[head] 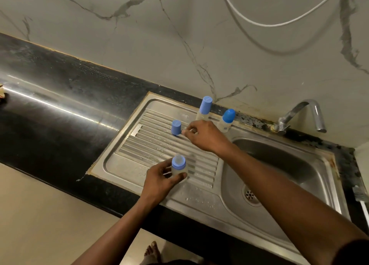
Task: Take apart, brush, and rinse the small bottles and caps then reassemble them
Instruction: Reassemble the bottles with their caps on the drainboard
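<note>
Currently left hand (159,179) grip wraps small translucent blue-collared plastic bottle (179,167). Fingers of right hand (205,134) curl just beside loose blue plastic cap (176,127); can't tell whether that grip holds anything.

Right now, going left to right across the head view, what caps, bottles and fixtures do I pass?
Loose cap → tall-capped bottle → round-capped bottle → tap → brush. The held bottle lines up with the loose cap, so I leave it out.
</note>
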{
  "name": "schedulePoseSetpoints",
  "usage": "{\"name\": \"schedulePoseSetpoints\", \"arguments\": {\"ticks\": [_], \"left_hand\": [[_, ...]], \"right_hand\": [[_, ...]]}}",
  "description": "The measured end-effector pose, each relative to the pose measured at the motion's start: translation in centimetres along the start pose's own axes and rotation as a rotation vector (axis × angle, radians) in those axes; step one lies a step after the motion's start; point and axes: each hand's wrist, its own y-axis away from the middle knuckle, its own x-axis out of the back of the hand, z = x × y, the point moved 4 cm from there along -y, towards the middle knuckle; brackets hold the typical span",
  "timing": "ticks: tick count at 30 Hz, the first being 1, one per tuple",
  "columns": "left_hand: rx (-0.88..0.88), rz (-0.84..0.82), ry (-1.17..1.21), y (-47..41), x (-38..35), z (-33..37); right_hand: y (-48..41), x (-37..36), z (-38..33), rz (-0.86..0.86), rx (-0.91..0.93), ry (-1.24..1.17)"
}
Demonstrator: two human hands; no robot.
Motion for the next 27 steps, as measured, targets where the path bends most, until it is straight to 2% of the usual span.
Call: {"name": "schedulePoseSetpoints", "arguments": {"ticks": [12, 19, 23, 27], "left_hand": [[-0.016, 0.077, -0.039, -3.1, 6.2, 0.9], [-0.007, 0.084, -0.033, -3.6, 6.9, 0.8], [-0.018, 0.075, -0.019, -3.6, 6.5, 1.0], [-0.023, 0.065, 0.003, -3.5, 5.6, 1.4]], "right_hand": [[-9.8, -6.4, -0.7, -0.092, 0.03, 0.374], [-10.3, -7.8, 0.0, -0.048, 0.074, 0.428], [-9.2, -6.2, 0.0, 0.001, 0.099, 0.337], [-7.2, -1.9, -0.7, 0.06, 0.097, 0.079]]}}
